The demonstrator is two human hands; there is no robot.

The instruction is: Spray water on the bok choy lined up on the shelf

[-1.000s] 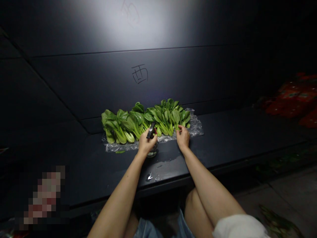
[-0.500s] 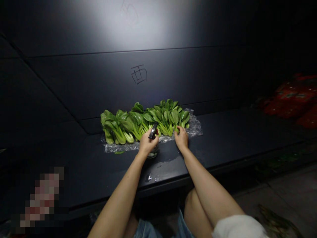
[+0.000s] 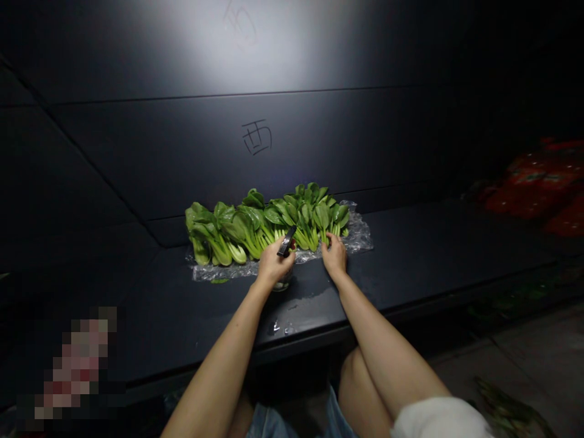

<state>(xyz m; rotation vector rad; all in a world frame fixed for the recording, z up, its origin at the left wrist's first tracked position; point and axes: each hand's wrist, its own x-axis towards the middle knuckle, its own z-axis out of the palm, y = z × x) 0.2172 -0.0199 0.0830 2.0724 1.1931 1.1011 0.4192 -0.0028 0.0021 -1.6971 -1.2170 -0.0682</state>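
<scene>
Bok choy [image 3: 269, 222], a long row of glossy green heads with pale stalks, lies right in front of you on crinkled clear plastic wrap [image 3: 358, 240], all of it near the back of the dark matte surface [image 3: 433, 249]. Your left hand [image 3: 274, 264] is up at the stalks, pinching a slim black object [image 3: 286, 241] between thumb and fingers, its end pointing up; it's too dark to say exactly what it is. Your right hand [image 3: 334, 255] is apart from the left, fingers curled, tips right at the base of the leafy stems, gripping nothing you can see. Just below your left hand sits a small clear glass vessel [image 3: 281, 285], half hidden, with wet patches of water [image 3: 292, 310] spread on the surface nearer you. Up on the dark panel [image 3: 347, 140] behind, there's a hand-drawn Chinese character, 西 [image 3: 256, 137], the one clear bit of writing; a fainter mark above it can't be read. Red patterned sacks [image 3: 538, 188] glow off to your right, and denim shorts [image 3: 292, 423] show below.
</scene>
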